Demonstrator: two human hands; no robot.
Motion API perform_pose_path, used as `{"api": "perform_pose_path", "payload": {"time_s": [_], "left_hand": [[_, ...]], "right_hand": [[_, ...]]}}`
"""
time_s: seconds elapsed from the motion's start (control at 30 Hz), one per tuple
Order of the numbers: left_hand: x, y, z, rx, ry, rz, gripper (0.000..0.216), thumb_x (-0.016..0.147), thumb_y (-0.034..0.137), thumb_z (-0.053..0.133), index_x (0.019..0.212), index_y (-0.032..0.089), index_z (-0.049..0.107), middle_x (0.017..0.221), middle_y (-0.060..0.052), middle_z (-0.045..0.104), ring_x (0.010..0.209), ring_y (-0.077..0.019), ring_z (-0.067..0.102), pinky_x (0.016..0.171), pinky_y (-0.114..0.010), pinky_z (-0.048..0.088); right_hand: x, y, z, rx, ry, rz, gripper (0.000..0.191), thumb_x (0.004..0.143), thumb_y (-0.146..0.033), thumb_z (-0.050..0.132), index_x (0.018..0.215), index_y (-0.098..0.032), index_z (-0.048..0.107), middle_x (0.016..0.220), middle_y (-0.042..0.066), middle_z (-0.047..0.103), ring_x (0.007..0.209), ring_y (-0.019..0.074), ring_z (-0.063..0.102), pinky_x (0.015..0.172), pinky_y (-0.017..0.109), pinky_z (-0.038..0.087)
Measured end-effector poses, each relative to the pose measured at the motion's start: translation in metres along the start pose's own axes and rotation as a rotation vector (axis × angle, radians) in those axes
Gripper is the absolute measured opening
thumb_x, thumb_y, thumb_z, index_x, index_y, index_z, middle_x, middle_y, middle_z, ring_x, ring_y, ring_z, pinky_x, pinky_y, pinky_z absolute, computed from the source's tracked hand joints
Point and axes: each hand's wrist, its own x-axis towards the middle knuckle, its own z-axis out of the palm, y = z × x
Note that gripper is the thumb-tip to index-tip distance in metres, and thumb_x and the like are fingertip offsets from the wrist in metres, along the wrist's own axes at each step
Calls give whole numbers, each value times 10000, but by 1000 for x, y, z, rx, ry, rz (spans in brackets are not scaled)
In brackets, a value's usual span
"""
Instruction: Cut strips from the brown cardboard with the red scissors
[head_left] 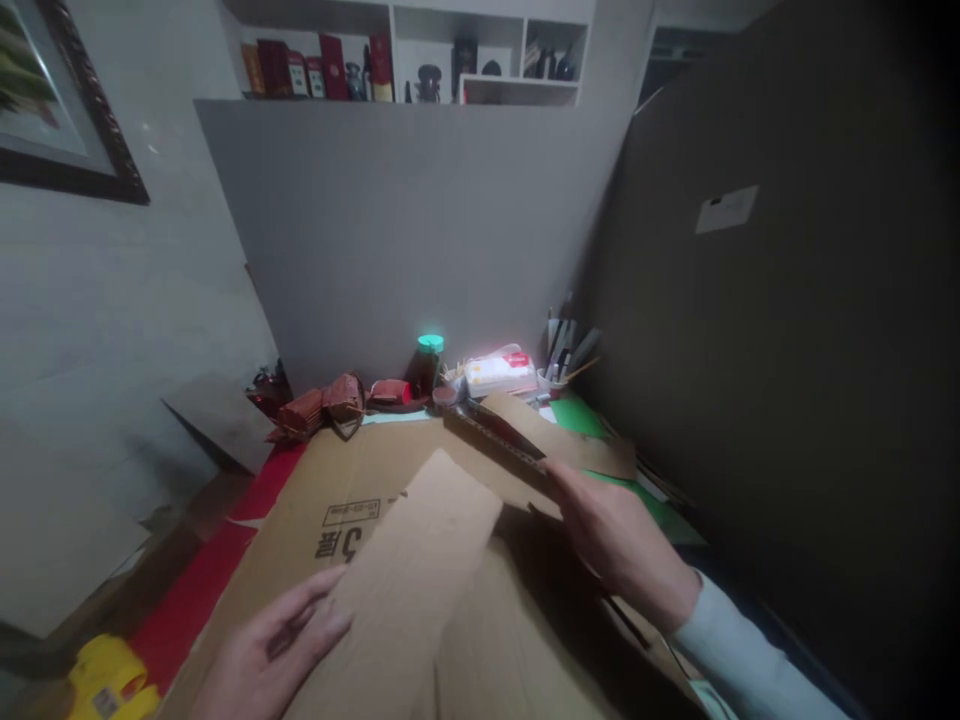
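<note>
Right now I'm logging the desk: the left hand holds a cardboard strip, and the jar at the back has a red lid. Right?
Not quite. In the head view the jar has a green lid, not red. The left hand does hold the cardboard strip.

Grey partition [405,230] behind desk. White shelf [450,50] above partition, red boxes and dark bottles on it. Framed picture [52,100] left of partition on pale wall [112,300]. Dark panel [787,350] right of partition. Dim light.
</note>
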Motion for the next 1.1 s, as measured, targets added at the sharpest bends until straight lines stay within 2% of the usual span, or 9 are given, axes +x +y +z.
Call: {"api": "perform_pose_path", "payload": {"time_s": [0.13, 0.3, 0.5, 0.6, 0.7, 0.8, 0.9, 1.0, 1.1], "left_hand": [[9, 22, 5, -25, -241, -80, 463, 750, 652, 613, 1040, 301, 696, 1119, -28, 669, 1077, -286, 624, 954, -381, 516], [20, 28, 19, -10, -442, -70, 395, 773, 567, 599, 1065, 313, 678, 1119, -18, 675, 1039, -248, 628, 973, -392, 470], [37, 7, 38, 290, -152, 225, 355, 872, 466, 525, 1095, 218, 647, 1164, -91, 592, 1156, -282, 473, 1041, -555, 332], [33, 5, 42, 394, -41, 337, 307, 899, 435, 492, 1085, 249, 650, 1211, -75, 579, 1191, -276, 474, 1030, -570, 392], [20, 8, 41, 511, 56, 456, 319, 938, 495, 437, 1101, 305, 634, 1215, -41, 606, 1159, -249, 551, 964, -540, 510], [3, 8, 40, 688, 61, 618, 475, 898, 585, 482, 1268, 291, 530, 1344, -81, 535, 1204, -297, 545, 893, -534, 540], [-10, 7, 45, 832, 11, 775, 686, 856, 640, 509, 1386, 220, 396, 1382, -162, 447, 1174, -360, 525, 820, -517, 529], [-14, 12, 51, 856, 16, 859, 584, 896, 569, 490, 1327, 175, 469, 1311, -160, 511, 1114, -343, 568, 802, -483, 532], [-12, 17, 47, 733, 18, 812, 393, 939, 462, 467, 1254, 237, 541, 1226, -54, 607, 1051, -238, 629, 851, -377, 529]], "right_hand": [[-30, 18, -10, 147, 120, -7, 290, 973, -249, 501, 1252, -183, 540, 1039, 74, 680, 839, 173, 675, 747, 335, 561], [-52, 15, -11, 365, 160, -76, 324, 977, -199, 421, 1270, -220, 557, 1108, 74, 698, 943, 181, 680, 811, 286, 535], [-54, 16, -8, 499, 157, -51, 302, 965, -226, 443, 1229, -184, 586, 957, 54, 721, 836, 170, 680, 758, 251, 536], [-53, 17, -8, 525, 182, -45, 295, 969, -239, 442, 1217, -187, 592, 872, 39, 719, 756, 165, 672, 700, 246, 536], [-55, 16, -5, 547, 235, -67, 292, 976, -219, 431, 1215, -199, 599, 962, 50, 724, 821, 165, 685, 754, 259, 537], [-55, 16, 1, 534, 318, -101, 281, 958, -190, 476, 1196, -193, 625, 1117, 73, 703, 1001, 187, 663, 884, 301, 505], [-52, 17, 6, 515, 348, -117, 284, 949, -170, 490, 1195, -181, 632, 1114, 77, 709, 1024, 189, 660, 910, 312, 494], [-49, 17, 7, 513, 360, -93, 282, 946, -173, 486, 1193, -164, 623, 1101, 80, 718, 985, 181, 683, 865, 280, 518], [-49, 18, 5, 511, 409, -29, 265, 949, -203, 479, 1163, -156, 628, 1057, 80, 730, 896, 171, 705, 767, 238, 536]]}}
